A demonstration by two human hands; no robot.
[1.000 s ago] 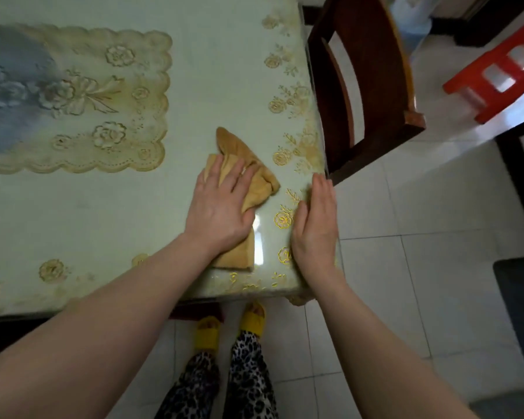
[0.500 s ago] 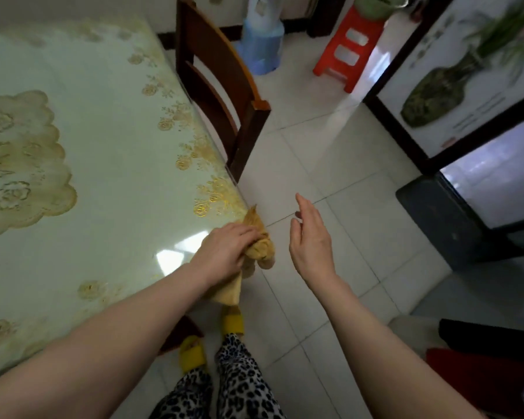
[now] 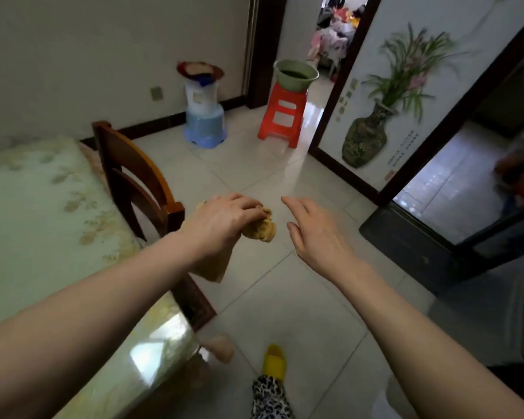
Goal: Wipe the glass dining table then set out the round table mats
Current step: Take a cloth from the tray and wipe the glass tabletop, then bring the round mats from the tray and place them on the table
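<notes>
- My left hand (image 3: 224, 222) is gripping the bunched cloth (image 3: 259, 229) out past the table (image 3: 43, 222) edge, over the floor.
- My right hand (image 3: 313, 229) is hanging open, holding nothing.
- Wiping is looking about finished; no mats are showing yet.

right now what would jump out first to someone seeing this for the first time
Probably the two arms reaching out mid-frame: the left hand grips a bunched yellow cloth above the floor, and the right hand is spread open beside it. Next, the red stool bearing a green basin by the doorway, and the glass dining table at left.
</notes>
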